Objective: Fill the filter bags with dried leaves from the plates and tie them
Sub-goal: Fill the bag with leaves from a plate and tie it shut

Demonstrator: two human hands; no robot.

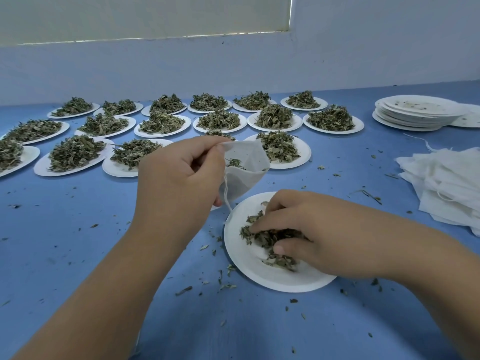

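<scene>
Left hand [179,175] pinches the rim of a white filter bag [246,162], thumb and fingers clamped on the cloth. It holds the bag mouth-open in the air above the middle of the table [78,242]. A few leaf pieces show inside the bag, and its drawstring [226,196] dangles toward the far-left rim of the near plate [249,263].

The right hand [298,229] rests in that paper plate, which sits near the front edge of the table. Its fingers are curled around a clump of dried leaves [267,236], thumb tucked against the heap.

The tabletop is a flat blue surface, sprinkled all over with leaf crumbs [184,290], thickest around the near plate. Across the far half, heaped plates [305,149] of the same green leaves stand in three loose rows, running from the left edge to past the middle. Toward the far right corner is a stack of empty plates [405,120], speckled with bits. Along the right edge lies a pile of flat filter bags [446,183], loose strings trailing from it.

Behind the table's far edge rises a plain pale wall [233,63]. Set into its upper part is a cream blind [142,16], with thin slivers of daylight along its bottom and right edges.
</scene>
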